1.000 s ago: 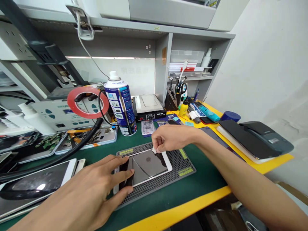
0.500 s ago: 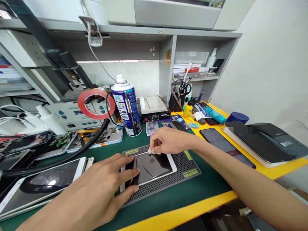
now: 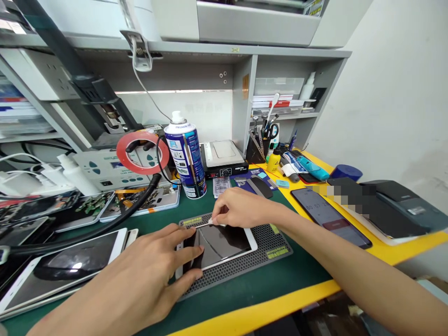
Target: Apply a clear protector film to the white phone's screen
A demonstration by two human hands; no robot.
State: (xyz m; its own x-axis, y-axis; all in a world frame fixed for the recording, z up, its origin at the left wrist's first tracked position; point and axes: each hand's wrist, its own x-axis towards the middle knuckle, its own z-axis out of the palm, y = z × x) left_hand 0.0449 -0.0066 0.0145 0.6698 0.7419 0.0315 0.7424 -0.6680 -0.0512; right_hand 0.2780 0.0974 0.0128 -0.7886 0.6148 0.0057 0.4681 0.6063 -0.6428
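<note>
A white-framed tablet (image 3: 229, 242) with a dark glossy screen lies flat on a grey honeycomb-patterned mat (image 3: 275, 239). A curved line runs down its screen; whether it is a crack or a reflection I cannot tell. My left hand (image 3: 157, 261) rests on the tablet's left end, fingers spread over the glass and thumb by the near edge. At the far edge, my right hand (image 3: 238, 209) is closed in a pinch on a small white piece (image 3: 210, 221), which touches the frame there. Most of that piece is hidden by the fingers, so its kind is unclear.
A blue spray can (image 3: 185, 158) stands behind the mat, beside a roll of red tape (image 3: 143, 163). More white-framed devices (image 3: 66, 266) lie at left under a black hose (image 3: 105, 238). A phone (image 3: 329, 217) lies on the yellow edge at right, near a yellow bottle (image 3: 274, 161).
My right hand has slid slightly left along the tablet's far edge with the white piece. My left hand and the tablet stay in place.
</note>
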